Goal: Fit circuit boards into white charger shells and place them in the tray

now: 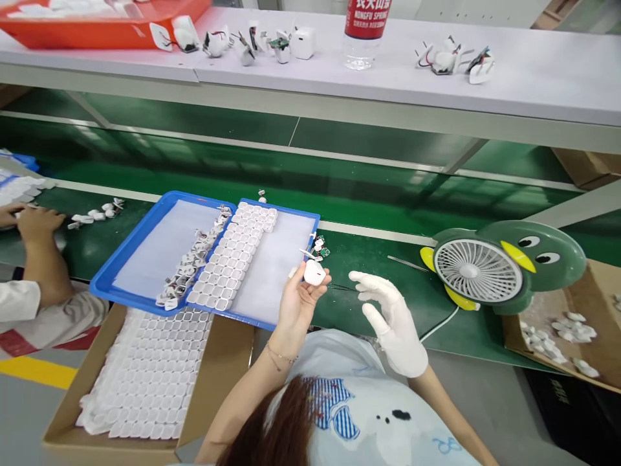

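Note:
My left hand (299, 294), bare with a bracelet at the wrist, holds a small white rounded case (314, 273) with a dark slot, over the green bench. To its right is my right hand (388, 317) in a white glove, its fingers apart and nothing between them. Just beyond the left hand lie small white parts and a green circuit board (325, 252). A blue tray (318, 223) beside the left hand carries rows of white square housings (235, 255). Another blue tray (104, 275) holds white parts with wires (187, 268) along its right side.
A penguin-shaped fan (548, 259) and tweezers (407, 263) are on the right, near a carton (514, 333) of white pieces. Below the trays sits a box (223, 369) of housings. A co-worker's hands (36, 223) show at left. The shelf holds a bottle (366, 26) and an orange bin (97, 32).

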`<state>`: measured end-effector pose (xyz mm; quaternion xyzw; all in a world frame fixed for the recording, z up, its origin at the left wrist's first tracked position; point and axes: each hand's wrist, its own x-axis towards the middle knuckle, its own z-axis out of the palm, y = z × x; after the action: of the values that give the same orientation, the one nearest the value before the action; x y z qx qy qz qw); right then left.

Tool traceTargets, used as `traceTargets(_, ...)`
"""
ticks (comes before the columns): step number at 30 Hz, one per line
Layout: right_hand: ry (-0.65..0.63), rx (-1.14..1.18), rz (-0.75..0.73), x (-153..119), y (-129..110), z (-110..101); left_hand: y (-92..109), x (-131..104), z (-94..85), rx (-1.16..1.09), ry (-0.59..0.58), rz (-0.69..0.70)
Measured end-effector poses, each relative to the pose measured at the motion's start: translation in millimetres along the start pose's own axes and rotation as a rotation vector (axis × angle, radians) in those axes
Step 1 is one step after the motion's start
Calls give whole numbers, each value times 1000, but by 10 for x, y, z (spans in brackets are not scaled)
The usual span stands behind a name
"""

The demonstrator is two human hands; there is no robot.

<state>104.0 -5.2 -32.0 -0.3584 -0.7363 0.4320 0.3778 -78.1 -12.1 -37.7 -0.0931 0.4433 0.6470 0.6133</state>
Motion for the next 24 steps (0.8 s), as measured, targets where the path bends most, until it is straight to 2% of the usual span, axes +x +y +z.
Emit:
traceTargets(2,-30,-229,-177,70,12,59,-50,-37,-40,32,-20,47)
traceTargets(4,-114,-463,-319,143,45,144,-121,-77,-75,40,-52,94)
traceTargets(7,-237,-673,-411,210,152,303,-223,-126,-134,-6,-61,124)
traceTargets(14,-316,-673,-455,136,430,595,-263,-153,-427,-41,94,103)
traceTargets(19,-357,-645,-453,119,372,833,-78,-35,-664,5,140,45)
traceTargets(22,-265,-525,-376,116,291,1009,177,63,-809,93,90,90)
traceTargets(24,-168,-436,-320,128,267,1137,457,151,-949,192,36,146)
